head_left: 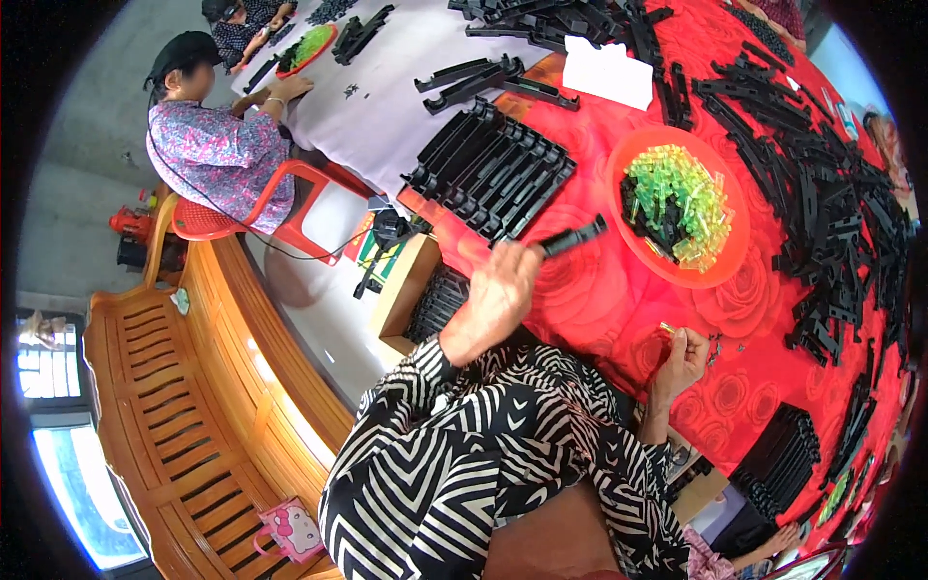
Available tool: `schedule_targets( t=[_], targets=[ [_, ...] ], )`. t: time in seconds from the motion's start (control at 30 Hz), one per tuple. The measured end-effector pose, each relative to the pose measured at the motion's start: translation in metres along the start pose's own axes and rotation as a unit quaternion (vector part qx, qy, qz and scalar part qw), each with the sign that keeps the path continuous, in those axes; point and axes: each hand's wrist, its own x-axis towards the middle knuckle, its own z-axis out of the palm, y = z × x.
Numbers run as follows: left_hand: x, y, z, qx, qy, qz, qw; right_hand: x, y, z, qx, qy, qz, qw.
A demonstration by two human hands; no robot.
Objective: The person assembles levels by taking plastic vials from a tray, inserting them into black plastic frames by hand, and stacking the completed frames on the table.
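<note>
My left hand is closed around one end of a black plastic strip, which points away to the right over the red cloth. Between thumb and fingertips, my right hand pinches a small clear yellow-green piece. Tiny dark bits lie on the cloth beside that hand. Beyond both hands sits a red round tray heaped with small green and yellow translucent pieces and some black ones. Past my left hand, several black strips lie side by side in a block.
Loose black strips are piled along the right of the red tablecloth. A white paper piece lies at the far side. Below the table's left edge, a cardboard box holds black strips. Another person sits on a red chair, near a wooden bench.
</note>
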Motion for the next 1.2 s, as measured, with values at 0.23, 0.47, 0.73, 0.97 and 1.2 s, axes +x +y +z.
schedule_targets(
  t=[0.23,0.47,0.73,0.97,1.2],
  targets=[
    [0.049,-0.091,0.018,0.134,0.095,-0.037,0.986,-0.006,0.011,0.010,-0.017,-0.044,-0.017,0.999],
    [0.068,-0.127,0.044,0.199,0.045,-0.079,0.976,-0.008,0.017,0.008,-0.051,-0.059,-0.007,0.997],
    [0.067,-0.149,0.058,0.242,0.036,-0.105,0.964,-0.008,0.018,0.010,-0.070,-0.068,-0.023,0.995],
    [0.070,-0.149,0.063,0.231,0.040,-0.099,0.967,-0.008,0.023,0.006,-0.096,-0.059,-0.021,0.993],
    [0.067,-0.159,0.060,0.252,0.051,-0.087,0.963,-0.008,0.025,0.008,-0.144,-0.058,-0.032,0.987]
  ],
)
